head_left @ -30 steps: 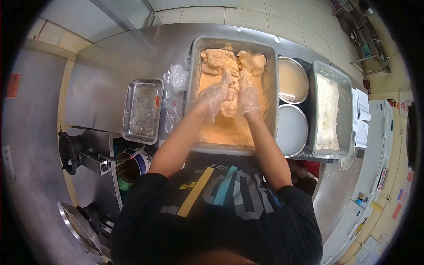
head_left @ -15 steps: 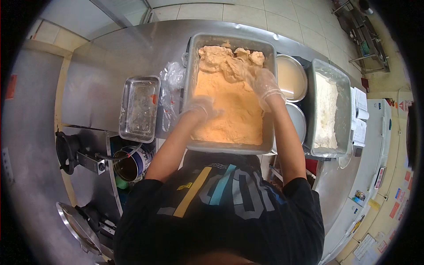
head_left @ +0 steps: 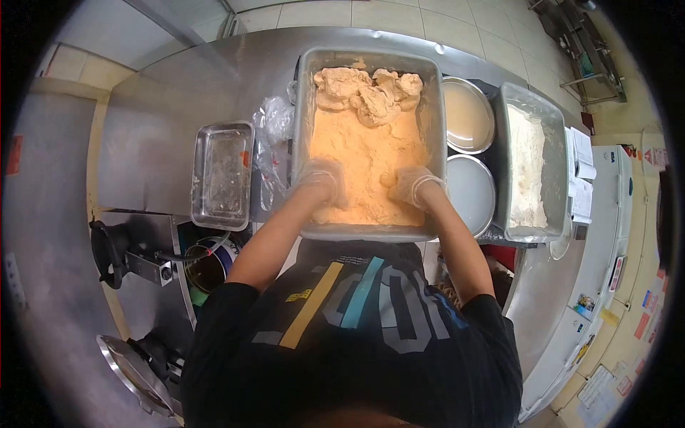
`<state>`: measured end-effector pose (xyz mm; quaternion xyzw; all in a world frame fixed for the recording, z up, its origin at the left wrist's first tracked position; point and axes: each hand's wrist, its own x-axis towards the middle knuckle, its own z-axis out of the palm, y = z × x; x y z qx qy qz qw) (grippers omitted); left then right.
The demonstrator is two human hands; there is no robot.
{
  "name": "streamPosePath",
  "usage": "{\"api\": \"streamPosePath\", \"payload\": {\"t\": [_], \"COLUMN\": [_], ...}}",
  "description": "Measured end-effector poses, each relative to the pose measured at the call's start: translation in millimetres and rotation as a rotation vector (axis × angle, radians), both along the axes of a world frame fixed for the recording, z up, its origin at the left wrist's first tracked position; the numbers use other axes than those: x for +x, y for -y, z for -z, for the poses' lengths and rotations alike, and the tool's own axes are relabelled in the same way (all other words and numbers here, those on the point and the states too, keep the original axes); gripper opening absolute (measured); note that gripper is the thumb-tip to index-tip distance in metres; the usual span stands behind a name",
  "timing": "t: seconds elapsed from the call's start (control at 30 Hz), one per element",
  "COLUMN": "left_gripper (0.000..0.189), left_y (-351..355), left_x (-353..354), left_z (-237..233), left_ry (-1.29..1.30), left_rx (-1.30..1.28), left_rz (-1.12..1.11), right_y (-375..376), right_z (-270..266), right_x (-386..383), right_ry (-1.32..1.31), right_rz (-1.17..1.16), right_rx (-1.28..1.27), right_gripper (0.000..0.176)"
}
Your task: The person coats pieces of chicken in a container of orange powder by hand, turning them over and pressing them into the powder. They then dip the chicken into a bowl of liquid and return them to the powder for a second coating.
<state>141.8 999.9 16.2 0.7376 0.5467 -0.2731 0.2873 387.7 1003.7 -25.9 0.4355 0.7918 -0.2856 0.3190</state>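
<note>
Drawn back from coated pieces (head_left: 374, 107) at the far end of the bin (head_left: 303, 114), the right hand (head_left: 416, 185) joins the left hand (head_left: 321, 182) in orange powder (head_left: 367, 157); their finger spread I cannot tell. Low, even scooping should help.

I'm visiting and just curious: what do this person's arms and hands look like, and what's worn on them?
The left hand and right hand wear see-through, wrinkled plastic gloves ending near the wrists. The forearms are bare, below short black sleeves. No cables show on the arms.
</note>
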Motion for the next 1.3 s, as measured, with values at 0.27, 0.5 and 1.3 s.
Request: {"api": "streamPosePath", "payload": {"t": [0.27,0.5,1.3], "left_gripper": [0.081,0.077,0.050], "left_y": [-4,-22,-96], "left_x": [-19,-15,-1], "left_z": [-5,44,126], "left_ry": [0.554,0.834,0.326], "left_rx": [-0.077,-0.234,0.253], "left_rz": [-0.354,-0.914,-0.125], "right_y": [38,59,46], "right_z": [-60,-57,-34], "right_x": [-9,-26,6], "right_ry": [-0.169,-0.122,-0.233], "right_rz": [0.349,0.440,0.542], "right_rx": [0.014,0.171,0.054], "right_gripper": [0.058,0.061,0.051]}}
